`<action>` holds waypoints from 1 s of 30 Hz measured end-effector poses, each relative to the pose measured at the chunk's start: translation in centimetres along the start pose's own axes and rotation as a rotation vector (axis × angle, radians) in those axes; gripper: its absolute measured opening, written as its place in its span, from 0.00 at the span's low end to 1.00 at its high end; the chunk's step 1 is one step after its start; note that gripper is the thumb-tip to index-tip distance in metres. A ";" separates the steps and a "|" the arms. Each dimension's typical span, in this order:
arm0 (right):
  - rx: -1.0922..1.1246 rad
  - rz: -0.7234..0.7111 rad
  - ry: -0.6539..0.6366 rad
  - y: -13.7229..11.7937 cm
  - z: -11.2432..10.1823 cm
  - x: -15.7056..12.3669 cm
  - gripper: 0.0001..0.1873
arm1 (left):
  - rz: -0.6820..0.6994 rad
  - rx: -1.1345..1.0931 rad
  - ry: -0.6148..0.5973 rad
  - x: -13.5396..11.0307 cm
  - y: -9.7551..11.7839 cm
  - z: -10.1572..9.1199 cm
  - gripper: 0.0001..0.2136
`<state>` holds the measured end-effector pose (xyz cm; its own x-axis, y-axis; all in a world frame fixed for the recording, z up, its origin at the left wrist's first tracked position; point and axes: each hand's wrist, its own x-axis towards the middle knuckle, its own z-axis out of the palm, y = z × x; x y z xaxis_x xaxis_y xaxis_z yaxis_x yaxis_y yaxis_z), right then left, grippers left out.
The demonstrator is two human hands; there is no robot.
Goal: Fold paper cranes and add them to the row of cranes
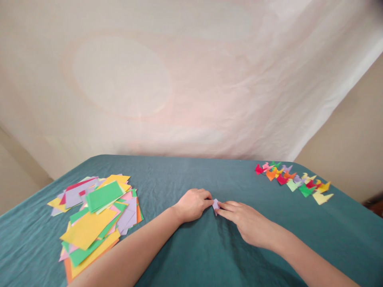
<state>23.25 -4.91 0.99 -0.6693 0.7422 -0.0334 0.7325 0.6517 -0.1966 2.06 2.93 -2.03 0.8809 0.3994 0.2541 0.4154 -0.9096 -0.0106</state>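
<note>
A small folded piece of light purple paper (216,206) lies on the teal tablecloth in the middle. At its left edge is my left hand (194,204), its fingers curled and the tips pinching the paper. My right hand (243,218) comes from the other side, fingers fairly straight and close together, the tips holding the paper's right edge. My fingers cover parts of the paper, and its exact folds are too small to make out.
A loose heap of coloured paper rectangles (89,227) spreads over the left of the teal-covered table (179,255). Several small folded paper birds (306,190) stand in rows at the far right. A pale cloth (209,79) hangs behind the table's back edge.
</note>
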 end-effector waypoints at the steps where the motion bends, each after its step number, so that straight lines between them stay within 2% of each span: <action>1: -0.004 0.006 -0.001 -0.1 0.1 0.0 0.37 | 0.000 0.011 -0.008 0.0 0.1 -0.1 0.11; 9: -0.103 0.049 -0.001 -1.0 0.8 0.1 0.36 | -0.028 0.088 -0.079 0.2 1.1 -1.3 0.10; 13: -0.093 0.020 -0.034 -0.9 0.6 0.1 0.36 | -0.035 0.107 -0.083 0.2 1.2 -1.5 0.10; 23: 0.018 -0.001 -0.043 -0.2 -0.6 -0.4 0.36 | -0.089 0.103 -0.073 0.1 1.0 -1.3 0.12; 30: 0.039 -0.006 -0.045 -0.3 -0.8 -0.6 0.36 | -0.147 0.020 -0.016 -0.2 0.8 -0.7 0.15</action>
<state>23.55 -5.39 1.88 -0.6791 0.7300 -0.0765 0.7238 0.6487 -0.2350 2.10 2.06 -1.44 0.8136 0.5300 0.2389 0.5446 -0.8387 0.0061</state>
